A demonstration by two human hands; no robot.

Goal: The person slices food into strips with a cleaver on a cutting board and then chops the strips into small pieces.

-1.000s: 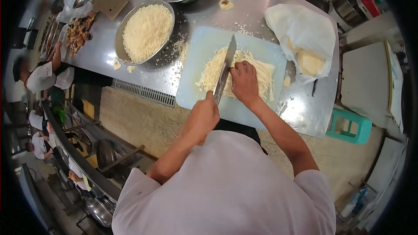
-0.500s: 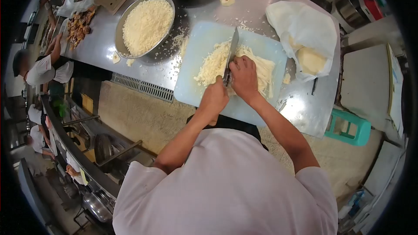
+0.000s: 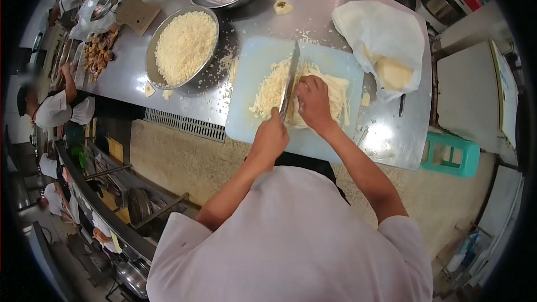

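On the board (image 3: 238,126), tabletop (image 3: 313,0): knife (image 3: 289,81), long axis running away from the body, tip pointing outward, slightly right. Left hand (image 3: 269,137) is gripping its handle; right hand (image 3: 314,98), fingers curled, is steadying strips (image 3: 337,92). Apparently partway: chopped bits (image 3: 268,95) are lying left, strips remaining right; bowl (image 3: 151,72) is holding similar bits.
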